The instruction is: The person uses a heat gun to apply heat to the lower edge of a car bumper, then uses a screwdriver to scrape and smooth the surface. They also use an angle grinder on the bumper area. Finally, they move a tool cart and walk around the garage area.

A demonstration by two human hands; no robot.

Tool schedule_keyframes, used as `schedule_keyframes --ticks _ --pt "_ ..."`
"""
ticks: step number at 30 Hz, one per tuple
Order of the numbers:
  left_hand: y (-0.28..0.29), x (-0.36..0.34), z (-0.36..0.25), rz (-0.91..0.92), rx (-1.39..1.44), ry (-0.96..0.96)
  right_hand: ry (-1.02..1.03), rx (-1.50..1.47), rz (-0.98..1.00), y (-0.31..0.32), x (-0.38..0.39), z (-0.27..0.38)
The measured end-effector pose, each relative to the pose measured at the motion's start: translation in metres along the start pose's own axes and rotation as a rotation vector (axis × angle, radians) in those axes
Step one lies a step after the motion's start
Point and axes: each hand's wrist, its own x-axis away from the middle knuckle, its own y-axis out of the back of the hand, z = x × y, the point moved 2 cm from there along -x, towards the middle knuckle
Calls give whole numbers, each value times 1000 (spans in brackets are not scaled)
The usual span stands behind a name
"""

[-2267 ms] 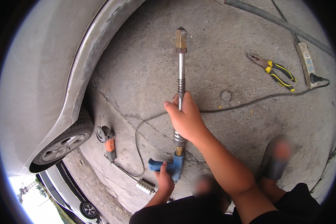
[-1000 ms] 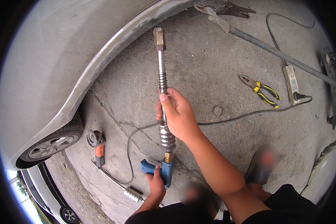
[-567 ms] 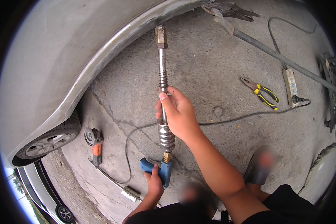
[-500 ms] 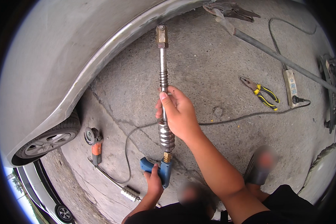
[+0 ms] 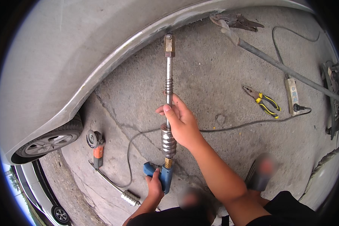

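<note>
A slide hammer dent puller [image 5: 169, 69] points away from me, its steel shaft carrying a coil spring, a ribbed sliding weight [image 5: 168, 142] and a blue pistol-grip handle [image 5: 165, 179]. My left hand [image 5: 154, 184] is wrapped around that handle at the near end. Midway along the shaft, between spring and weight, my right hand [image 5: 179, 120] curls loosely with the thumb across the rod. The brass-coloured far tip meets the lower edge of a silver car body [image 5: 83, 41] in the picture; whether they touch I cannot tell.
An orange angle grinder [image 5: 97, 148] and a second slide hammer [image 5: 130, 197] lie at left. Yellow-black pliers [image 5: 265, 101], a power strip [image 5: 292, 96], and a grey pole [image 5: 282, 66] with a clamp [image 5: 239, 22] are at right. A black cable [image 5: 248, 125] crosses the concrete floor.
The slide hammer and both hands sit slightly lower in the picture, as does the floor around them. My right fingers look a little looser around the shaft.
</note>
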Motion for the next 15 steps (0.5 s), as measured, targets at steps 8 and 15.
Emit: schedule_keyframes --ticks 8,15 --pt "8 -13 15 130 166 39 -170 27 -45 -17 -13 9" --pt "2 -8 6 145 164 80 -125 64 -84 -14 -27 16"
